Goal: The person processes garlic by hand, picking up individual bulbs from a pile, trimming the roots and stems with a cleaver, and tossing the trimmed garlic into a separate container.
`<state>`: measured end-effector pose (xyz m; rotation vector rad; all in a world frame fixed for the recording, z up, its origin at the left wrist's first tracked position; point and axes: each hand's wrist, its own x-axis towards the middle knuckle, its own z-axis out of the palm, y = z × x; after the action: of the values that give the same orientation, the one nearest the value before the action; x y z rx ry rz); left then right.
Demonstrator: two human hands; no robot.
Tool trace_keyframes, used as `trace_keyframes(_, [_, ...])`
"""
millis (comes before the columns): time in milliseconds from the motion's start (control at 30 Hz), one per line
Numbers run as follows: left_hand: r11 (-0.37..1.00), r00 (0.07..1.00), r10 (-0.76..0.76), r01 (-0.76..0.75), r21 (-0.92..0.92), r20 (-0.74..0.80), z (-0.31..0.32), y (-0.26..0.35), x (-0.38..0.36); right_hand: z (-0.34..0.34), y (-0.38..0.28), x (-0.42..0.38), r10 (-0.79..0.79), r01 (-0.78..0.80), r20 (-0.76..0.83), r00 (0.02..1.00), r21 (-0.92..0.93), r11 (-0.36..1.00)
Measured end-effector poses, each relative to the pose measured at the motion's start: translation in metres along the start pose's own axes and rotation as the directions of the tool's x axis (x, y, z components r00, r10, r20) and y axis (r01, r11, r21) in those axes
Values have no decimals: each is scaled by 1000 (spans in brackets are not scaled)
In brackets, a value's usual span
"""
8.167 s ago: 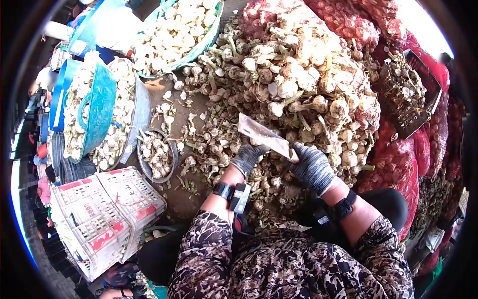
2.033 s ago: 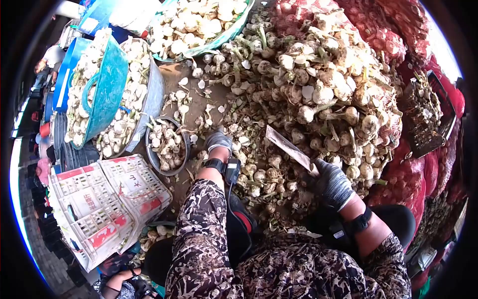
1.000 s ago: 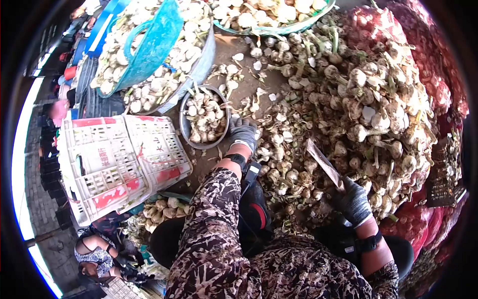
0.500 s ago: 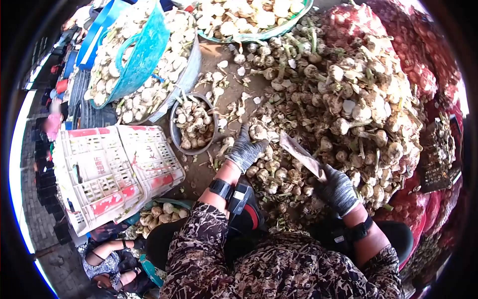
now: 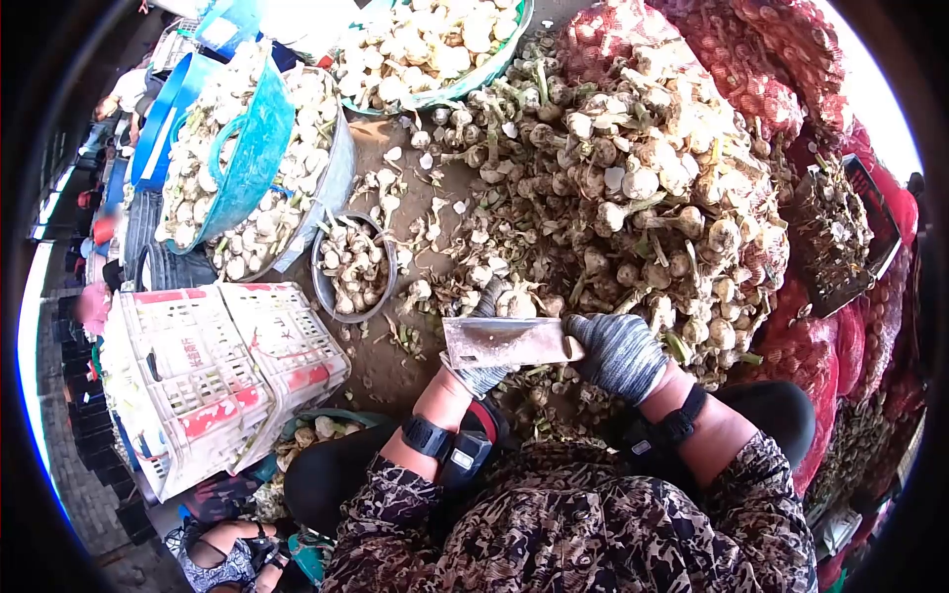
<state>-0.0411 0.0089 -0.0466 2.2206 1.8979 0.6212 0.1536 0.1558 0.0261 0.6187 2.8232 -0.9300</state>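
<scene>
Gripping the cleaver [image 5: 509, 342] in my right hand [image 5: 621, 354], blade lying toward nine o'clock, I pinched a garlic bulb [image 5: 514, 302] with left fingers [image 5: 481, 377] beneath it.

Right hand [image 5: 621, 354], gloved, has its grip closed round the handle of a cleaver [image 5: 506, 342], blade lying flat and broad across the middle. Left hand [image 5: 481, 368] sits partly behind that blade, clutching a garlic bulb [image 5: 515, 303] just above it. Big heap of garlic [image 5: 633, 198] beyond. Small metal bowl [image 5: 353, 269] of bulbs to the left, white plastic crate [image 5: 213, 371] near it.
</scene>
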Motion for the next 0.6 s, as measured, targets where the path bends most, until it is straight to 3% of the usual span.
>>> trace_keyframes(67, [1000,1000,-16,16,12,0,-5,13,-1,2,2,-3,20,-19,52,998,-7,1000])
trace_keyframes(100, [999,993,-17,12,47,114,-9,15,-4,4,3,-6,8,-7,52,999,-13,1000])
trace_keyframes(133, [999,993,-10,5,48,116,-12,18,-5,8,6,-9,-3,4,54,999,-19,1000])
trace_keyframes(200, [936,996,-65,83,-343,63,-21,26,-6,16,21,-14,12,-11,9,1000,-58,998])
trace_keyframes(233, [721,935,-324,341,-603,141,-29,41,-5,17,32,-11,192,-192,16,981,-26,981])
trace_keyframes(267, [368,803,-559,464,-805,207,-36,55,-5,18,46,-8,367,-367,26,930,5,930])
trace_keyframes(333, [563,839,-528,464,-684,134,-62,71,4,11,69,-10,465,-470,116,878,15,883])
trace_keyframes(367, [517,818,-554,485,-705,156,-63,68,3,10,60,-12,409,-406,-14,912,105,908])
trace_keyframes(400, [664,868,-489,431,-611,82,-58,63,2,10,49,-12,390,-375,-28,920,224,900])
trace_keyframes(433, [788,908,-419,367,-494,6,-53,58,0,10,32,-12,272,-246,-89,958,229,942])
trace_keyframes(467, [422,781,-607,472,-774,145,-54,64,5,10,17,-14,164,-125,-154,974,235,964])
trace_keyframes(533, [859,925,-360,381,-342,125,-12,43,-16,-1,-13,-21,2,17,-128,992,146,989])
trace_keyframes(567, [966,968,-225,237,-103,111,-10,42,-13,-6,-22,-24,-40,47,-74,996,106,993])
trace_keyframes(600, [972,973,-157,122,201,169,-9,42,-12,-14,-28,-26,-71,72,-16,997,67,995])
